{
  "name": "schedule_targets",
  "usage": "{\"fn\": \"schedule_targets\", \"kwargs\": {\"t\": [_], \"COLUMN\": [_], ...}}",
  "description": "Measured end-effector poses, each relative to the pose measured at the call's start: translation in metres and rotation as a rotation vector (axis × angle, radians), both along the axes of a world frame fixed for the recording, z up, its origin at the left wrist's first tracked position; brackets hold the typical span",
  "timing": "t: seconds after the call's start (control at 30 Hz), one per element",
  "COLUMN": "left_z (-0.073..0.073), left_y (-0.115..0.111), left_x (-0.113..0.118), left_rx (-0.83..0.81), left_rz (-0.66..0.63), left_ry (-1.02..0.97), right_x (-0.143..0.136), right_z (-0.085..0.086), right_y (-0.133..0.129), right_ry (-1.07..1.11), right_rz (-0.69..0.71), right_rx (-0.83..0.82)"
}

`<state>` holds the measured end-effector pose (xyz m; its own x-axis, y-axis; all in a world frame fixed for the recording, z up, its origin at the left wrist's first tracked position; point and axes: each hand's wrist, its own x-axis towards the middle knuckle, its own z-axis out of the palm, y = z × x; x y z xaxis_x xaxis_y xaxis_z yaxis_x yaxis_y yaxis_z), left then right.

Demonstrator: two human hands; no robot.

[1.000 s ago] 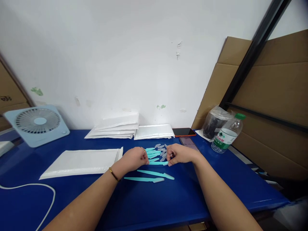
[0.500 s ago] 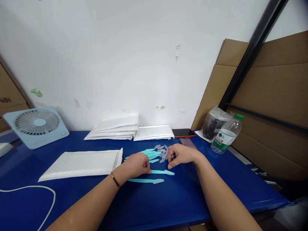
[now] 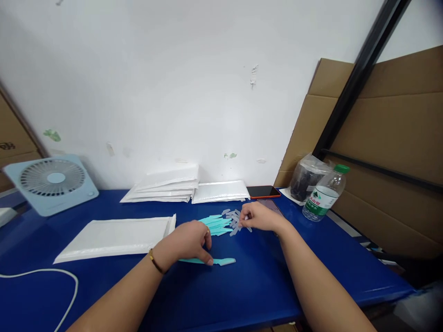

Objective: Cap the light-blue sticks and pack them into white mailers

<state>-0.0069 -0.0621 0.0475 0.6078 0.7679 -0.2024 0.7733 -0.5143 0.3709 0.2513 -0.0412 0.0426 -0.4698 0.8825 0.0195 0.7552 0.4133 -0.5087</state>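
Reaching over one loose teal tool (image 3: 226,261), the left hand (image 3: 189,240) parts thumb and fingers; the right hand (image 3: 258,216) bunches its fingertips at small grey pieces (image 3: 235,224), grip unclear. Half a second ago two tools lay in front; now just this one remains outside the teal pile (image 3: 216,224), too overlapped to count. Beyond, on the blue surface (image 3: 270,276): two phones (image 3: 265,191), one bottle (image 3: 323,198), one fan (image 3: 55,177).

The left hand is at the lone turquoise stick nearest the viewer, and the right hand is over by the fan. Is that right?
Not quite: the head view shows the right hand at the small grey pieces. The left hand is indeed at the lone turquoise stick.
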Motion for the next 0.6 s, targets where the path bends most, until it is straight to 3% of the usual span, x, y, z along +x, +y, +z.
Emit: {"fn": "schedule_targets", "kwargs": {"t": [0.13, 0.27, 0.47, 0.53, 0.6], "left_z": [-0.007, -0.006, -0.006, -0.009, -0.013], "left_y": [-0.008, -0.004, 0.004, 0.004, 0.002], "left_x": [0.012, 0.012, 0.001, 0.000, 0.001], "left_rx": [-0.065, -0.040, 0.101, 0.184, 0.212], "left_rz": [0.007, 0.081, 0.101, 0.091, 0.089], "left_ry": [0.029, -0.009, -0.033, -0.072, -0.059], "right_x": [-0.021, -0.030, 0.001, 0.008, 0.007], "right_z": [0.000, -0.004, 0.001, 0.001, 0.000], "right_y": [-0.011, -0.015, -0.004, 0.000, 0.003], "right_ry": [-0.055, -0.078, -0.077, -0.032, 0.046], "right_rz": [0.268, 0.356, 0.201, 0.119, 0.034], "right_rx": [-0.171, -0.217, -0.306, -0.243, -0.081]}}
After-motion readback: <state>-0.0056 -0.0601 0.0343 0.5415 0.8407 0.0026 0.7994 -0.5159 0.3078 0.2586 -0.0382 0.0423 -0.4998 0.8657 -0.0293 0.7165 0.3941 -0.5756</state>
